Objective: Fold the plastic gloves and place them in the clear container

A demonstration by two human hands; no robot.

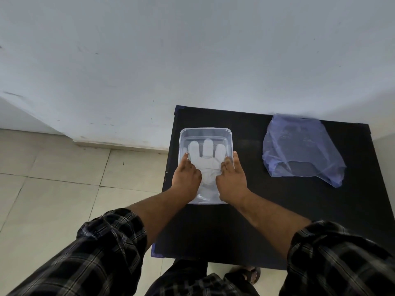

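Placing step: left hand [188, 175] and right hand [232, 178], fingers spread, gripping nothing, pressed a plastic glove [206, 161] flat inside the clear container [205, 130]; next, probably, fetching another from the blue bag [299, 150].

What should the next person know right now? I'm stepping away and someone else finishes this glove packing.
Left hand: inside the clear container, pressing the plastic glove down at its left side.
Right hand: pressing the glove's right side, thumb over the container's right rim.
The glove lies in the container on the black table, its fingers spread flat toward the wall, so it does not look folded.
A bluish plastic bag lies apart, to the right on the table; its contents cannot be made out.
Left: check the glove's fold; see whether more gloves remain.
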